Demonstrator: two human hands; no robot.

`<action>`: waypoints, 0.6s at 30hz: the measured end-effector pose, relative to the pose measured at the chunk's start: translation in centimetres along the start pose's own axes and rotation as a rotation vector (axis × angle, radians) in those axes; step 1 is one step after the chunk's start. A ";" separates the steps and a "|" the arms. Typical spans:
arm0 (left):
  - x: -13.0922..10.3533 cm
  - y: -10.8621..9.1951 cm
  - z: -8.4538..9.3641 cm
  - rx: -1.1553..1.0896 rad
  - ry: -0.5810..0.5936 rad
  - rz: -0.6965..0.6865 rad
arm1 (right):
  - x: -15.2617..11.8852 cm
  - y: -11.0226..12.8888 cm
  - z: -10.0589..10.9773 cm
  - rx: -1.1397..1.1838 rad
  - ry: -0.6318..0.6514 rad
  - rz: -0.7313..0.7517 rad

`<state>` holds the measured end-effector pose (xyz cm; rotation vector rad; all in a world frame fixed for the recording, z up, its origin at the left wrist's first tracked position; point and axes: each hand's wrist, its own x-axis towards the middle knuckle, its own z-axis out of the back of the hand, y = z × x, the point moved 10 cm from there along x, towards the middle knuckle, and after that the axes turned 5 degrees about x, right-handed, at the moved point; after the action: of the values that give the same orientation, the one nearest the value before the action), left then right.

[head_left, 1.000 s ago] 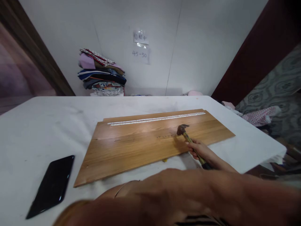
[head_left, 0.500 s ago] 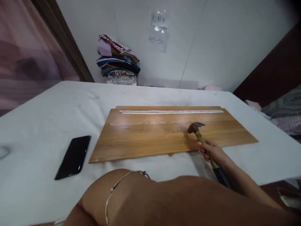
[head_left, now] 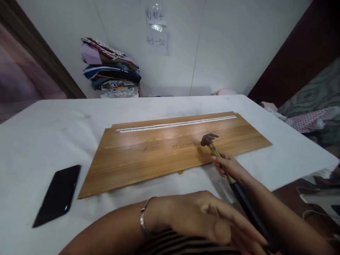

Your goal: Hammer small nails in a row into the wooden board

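My right hand (head_left: pixel 226 165) is wrapped round the handle of a claw hammer (head_left: pixel 209 139), whose rusty head is over the right half of a wooden board (head_left: pixel 119 166). Beside the head, a row of small dark nails or marks (head_left: pixel 184 145) runs leftward along the board. A loose nail (head_left: pixel 126 148) lies on the left part, with a thin dark line to its right that I cannot make out. My left hand (head_left: pixel 202 214), a bracelet on its wrist, is close to the camera in front of the board. Its fingers are stretched out and apart, holding nothing.
Two white measuring strips (head_left: pixel 175 124) run along the board's far edge. A black phone (head_left: pixel 58 194) lies left of the board on the white table (head_left: pixel 61 131). Folded cloth (head_left: pixel 111 71) is piled by the wall, below and left of paper signs (head_left: pixel 156 40).
My left hand has swung from close under the camera to show its fingers spread in the foreground. The view has shifted right; my right hand still grips the hammer over the board.
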<state>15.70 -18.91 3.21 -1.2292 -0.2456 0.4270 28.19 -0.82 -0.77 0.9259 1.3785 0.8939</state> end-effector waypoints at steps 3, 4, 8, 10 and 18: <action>4.2 -0.4 5.4 -0.237 0.192 -0.084 | -0.2 0.6 -1.1 0.066 0.071 0.022; 5.3 0.5 7.9 -0.192 0.092 -0.060 | -0.2 0.8 -1.4 0.083 0.089 0.026; 5.7 3.4 13.8 0.359 -0.351 -0.047 | 0.0 1.2 -1.9 0.100 0.110 0.027; 5.3 4.4 13.7 0.567 -0.408 -0.077 | 0.2 1.4 -2.1 0.094 0.109 0.031; 5.1 5.3 13.1 0.850 -0.447 -0.173 | 1.4 1.7 -2.5 0.139 0.092 0.023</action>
<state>14.00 -4.02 2.20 -0.2670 -0.4857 0.5723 25.74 1.16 0.30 1.0185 1.5269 0.8761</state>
